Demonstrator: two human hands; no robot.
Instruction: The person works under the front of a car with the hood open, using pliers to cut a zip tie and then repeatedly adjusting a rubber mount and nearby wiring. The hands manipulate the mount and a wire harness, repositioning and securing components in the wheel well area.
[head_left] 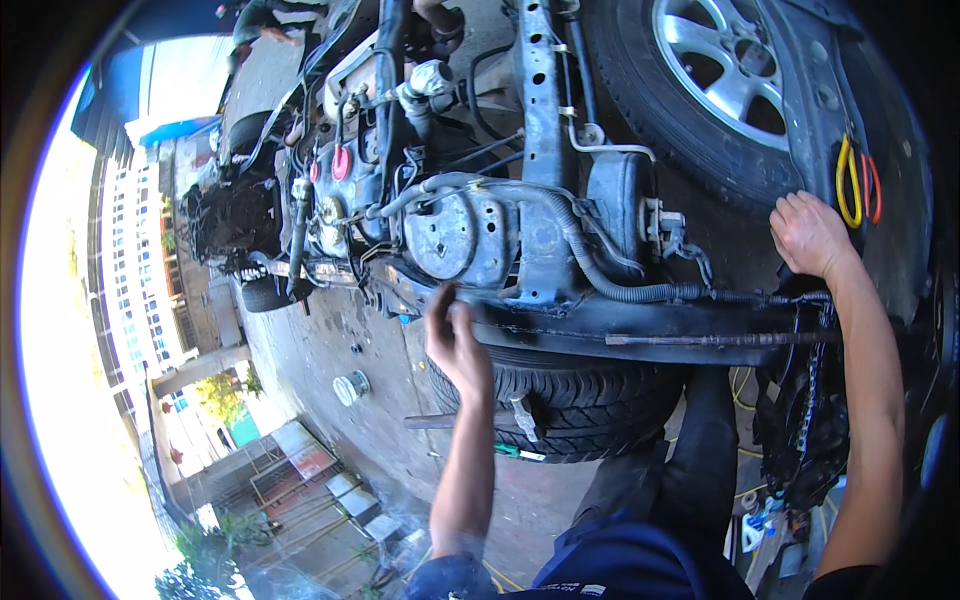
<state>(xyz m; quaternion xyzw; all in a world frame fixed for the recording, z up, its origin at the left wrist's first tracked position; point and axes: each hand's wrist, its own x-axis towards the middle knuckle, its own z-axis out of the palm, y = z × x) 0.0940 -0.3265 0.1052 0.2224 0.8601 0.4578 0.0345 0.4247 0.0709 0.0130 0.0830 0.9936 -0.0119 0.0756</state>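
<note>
Head view: the person's left hand [457,345] is blurred, fingers loosely bent, beside the exposed vehicle frame [548,225]; from where I stand, whether it holds anything, I cannot tell. The right hand [803,232] is closed in a fist near a silver wheel [700,40] and yellow and red handles [850,185]. Frame work seems in hand, between grips; the next move probably calls for a firm hold. A rod [710,340] lies along the frame's lower edge, a hammer [524,420] across a tyre [590,400]. Open ground [310,365] stretches left; a chain [808,410] hangs tight right.

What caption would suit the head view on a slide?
Exposed vehicle frame, with the left hand blurred near its side rail and right hand curled near a spoked wheel.
</note>
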